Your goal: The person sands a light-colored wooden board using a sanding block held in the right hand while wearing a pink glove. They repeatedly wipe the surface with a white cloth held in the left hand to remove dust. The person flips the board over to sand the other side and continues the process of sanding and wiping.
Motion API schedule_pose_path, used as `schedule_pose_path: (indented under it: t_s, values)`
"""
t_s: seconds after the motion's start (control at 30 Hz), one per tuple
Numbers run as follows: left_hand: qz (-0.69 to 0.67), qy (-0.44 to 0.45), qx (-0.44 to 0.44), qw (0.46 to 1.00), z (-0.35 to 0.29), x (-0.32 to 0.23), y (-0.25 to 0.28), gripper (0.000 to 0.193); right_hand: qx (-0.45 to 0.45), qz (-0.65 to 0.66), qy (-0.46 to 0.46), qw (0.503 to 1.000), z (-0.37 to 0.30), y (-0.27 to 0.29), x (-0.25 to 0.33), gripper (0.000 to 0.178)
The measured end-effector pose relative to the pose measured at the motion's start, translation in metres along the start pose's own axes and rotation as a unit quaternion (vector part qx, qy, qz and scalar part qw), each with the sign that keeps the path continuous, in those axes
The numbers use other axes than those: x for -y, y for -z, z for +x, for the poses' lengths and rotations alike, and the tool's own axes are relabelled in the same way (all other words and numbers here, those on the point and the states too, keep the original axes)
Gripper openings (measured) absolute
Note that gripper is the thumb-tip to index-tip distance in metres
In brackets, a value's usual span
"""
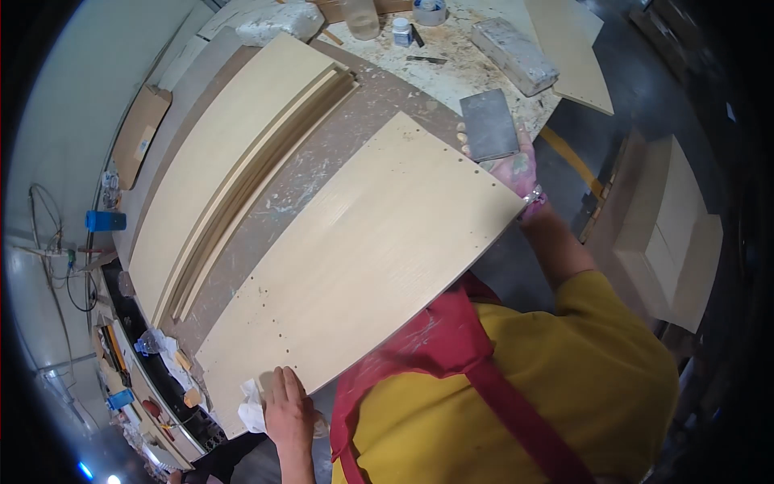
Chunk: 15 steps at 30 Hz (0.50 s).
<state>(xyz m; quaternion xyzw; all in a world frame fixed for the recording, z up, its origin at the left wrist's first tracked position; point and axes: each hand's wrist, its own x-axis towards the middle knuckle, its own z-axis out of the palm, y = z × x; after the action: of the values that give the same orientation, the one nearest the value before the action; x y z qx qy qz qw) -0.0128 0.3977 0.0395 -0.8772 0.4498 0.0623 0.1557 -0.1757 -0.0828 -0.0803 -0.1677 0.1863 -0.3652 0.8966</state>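
Note:
A pale curved wooden panel [363,242] with small drilled holes lies in front of me, its near edge by my red apron. At its far right corner, my right hand [516,171] grips a grey rectangular sanding block [488,125]. Fingertips show past the block's left side, and the palm is hidden beneath it. My left hand [289,411] rests at the panel's near left edge, fingers stretched onto the wood. A crumpled white cloth or paper [251,410] sticks out from under this hand and appears held in it.
Stacked curved panels [234,161] lie on the brown worktable [387,97] beyond. At the back stand a white bottle [402,32], a clear container [360,18], a tape roll [430,11] and a stained block [516,55]. Curved boards [669,234] are at right; a cluttered shelf [145,387] at left.

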Motion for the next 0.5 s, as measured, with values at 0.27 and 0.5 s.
schedule_pose_path:
  t_s: [0.27, 0.5]
  values:
    - [0.012, 0.018, -0.05, 0.999, -0.012, -0.002, -0.023, 0.056, 0.025, -0.337, 0.022, 0.941, 0.008, -0.018, 0.009, 0.062]
    - [-0.002, 0.004, -0.126, 0.992, -0.002, -0.019, -0.056, 0.042, 0.293, -0.861, 0.26, 0.325, -0.014, -0.085, -0.053, 0.046]
